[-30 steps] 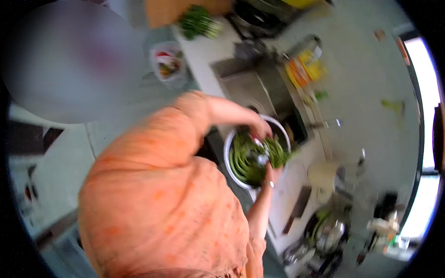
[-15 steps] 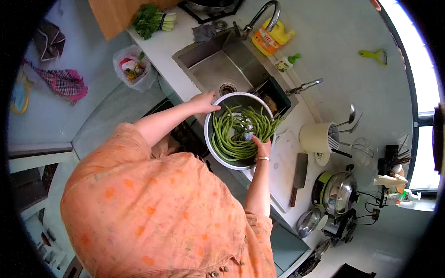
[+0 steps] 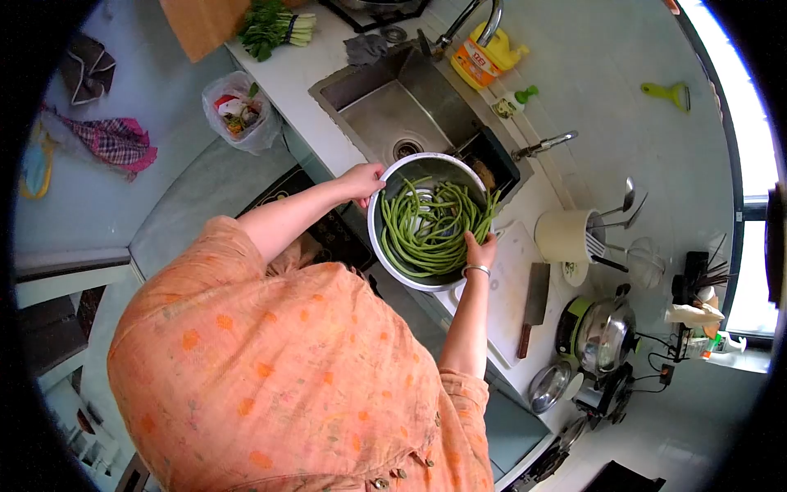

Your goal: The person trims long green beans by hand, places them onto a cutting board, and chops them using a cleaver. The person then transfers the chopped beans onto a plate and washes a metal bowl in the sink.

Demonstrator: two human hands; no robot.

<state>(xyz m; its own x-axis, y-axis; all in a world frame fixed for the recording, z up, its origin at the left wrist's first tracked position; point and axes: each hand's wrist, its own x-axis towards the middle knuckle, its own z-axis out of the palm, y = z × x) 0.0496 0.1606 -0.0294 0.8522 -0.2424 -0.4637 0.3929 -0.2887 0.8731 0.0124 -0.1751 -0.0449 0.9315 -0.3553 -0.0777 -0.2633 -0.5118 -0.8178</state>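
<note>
A round metal basin [image 3: 379,246] with a pale rim is held at the counter's front edge, beside the sink. Long green beans [image 3: 426,252] lie coiled inside it, some ends resting over the right rim. My left hand [image 3: 363,182] is closed on the basin's upper left rim. At the right rim, my right hand [image 3: 482,248], with a bracelet at its wrist, is closed on the basin, its thumb against the beans. The fingers under that rim are hidden.
Behind the basin is a steel sink [image 3: 369,115] with a dark caddy [image 3: 507,168]. A cleaver [image 3: 535,299] lies on the white cutting board [image 3: 502,307] to the right. Farther along stand a utensil holder [image 3: 557,236] and a lidded pot [image 3: 605,334]. A trash bag [image 3: 254,135] hangs left.
My right hand has shifted slightly up and outward, its thumb moving from over the beans toward the rim. The basin sits slightly farther right in view, and the whole scene has shifted a little too.
</note>
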